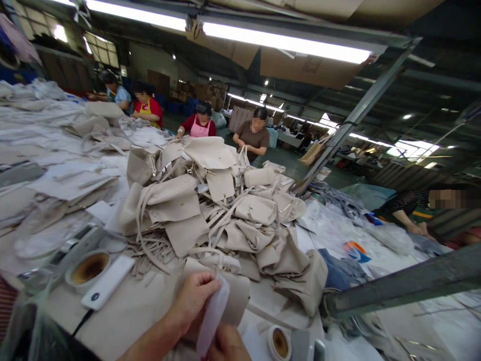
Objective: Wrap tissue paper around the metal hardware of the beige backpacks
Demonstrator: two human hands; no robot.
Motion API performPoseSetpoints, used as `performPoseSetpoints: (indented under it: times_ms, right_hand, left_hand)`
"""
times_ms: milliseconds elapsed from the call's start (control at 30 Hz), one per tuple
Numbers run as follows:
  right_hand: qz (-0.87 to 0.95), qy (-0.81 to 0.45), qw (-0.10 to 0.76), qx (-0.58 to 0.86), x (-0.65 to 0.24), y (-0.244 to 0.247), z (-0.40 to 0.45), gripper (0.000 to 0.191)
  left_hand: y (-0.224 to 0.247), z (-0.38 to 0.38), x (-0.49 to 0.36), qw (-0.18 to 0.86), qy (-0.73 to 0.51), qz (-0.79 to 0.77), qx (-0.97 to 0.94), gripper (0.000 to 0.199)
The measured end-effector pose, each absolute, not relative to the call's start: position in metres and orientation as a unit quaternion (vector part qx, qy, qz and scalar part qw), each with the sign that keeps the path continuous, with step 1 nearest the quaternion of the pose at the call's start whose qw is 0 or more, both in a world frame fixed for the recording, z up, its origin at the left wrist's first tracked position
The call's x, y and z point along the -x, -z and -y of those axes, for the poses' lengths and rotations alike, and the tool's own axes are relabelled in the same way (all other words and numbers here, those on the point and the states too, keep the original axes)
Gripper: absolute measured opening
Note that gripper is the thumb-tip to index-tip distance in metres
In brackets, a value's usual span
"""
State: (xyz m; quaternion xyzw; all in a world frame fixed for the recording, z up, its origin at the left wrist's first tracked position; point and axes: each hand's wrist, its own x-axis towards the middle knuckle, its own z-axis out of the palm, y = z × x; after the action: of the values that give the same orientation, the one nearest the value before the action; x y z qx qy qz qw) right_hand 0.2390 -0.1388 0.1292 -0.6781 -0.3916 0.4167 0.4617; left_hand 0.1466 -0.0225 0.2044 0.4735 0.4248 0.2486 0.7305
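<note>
My left hand (195,298) pinches the upper end of a thin white strip (215,313) between thumb and fingers. Low at the frame's bottom edge, my right hand (228,345) is curled at the strip's lower end, its fingertips partly hidden. Behind both hands lies a beige bag (237,296), with its flap side toward me. A large heap of similar beige bags (259,210) with straps and metal fittings rises just beyond.
To the left are a tape roll (88,269) and a white device (108,283) with a black cable. Another tape roll (280,343) sits near my right hand. A metal post (394,281) crosses the right side. Several people work around the table.
</note>
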Motion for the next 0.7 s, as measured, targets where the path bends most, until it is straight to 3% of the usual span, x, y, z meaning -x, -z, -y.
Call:
performPoseSetpoints:
  times_ms: [200,400,533,700]
  right_hand:
    - [0.349,-0.407,0.498,0.682,-0.271,-0.173,0.122,0.045]
    - [0.325,-0.376,0.567,0.657,-0.251,-0.185,0.103,0.038]
    - [0.333,-0.371,0.563,0.659,-0.247,-0.18,0.099,0.035]
    - [0.354,-0.288,0.532,0.713,-0.246,-0.176,0.096,0.028]
  left_hand:
    - [-0.208,0.026,-0.145,0.655,-0.286,-0.436,-0.547,0.026]
    - [-0.208,0.031,-0.141,0.686,-0.29,-0.416,-0.522,0.026]
    - [-0.204,0.037,-0.137,0.759,-0.301,-0.394,-0.423,0.022]
    - [-0.195,0.041,-0.137,0.723,-0.358,-0.419,-0.417,0.019]
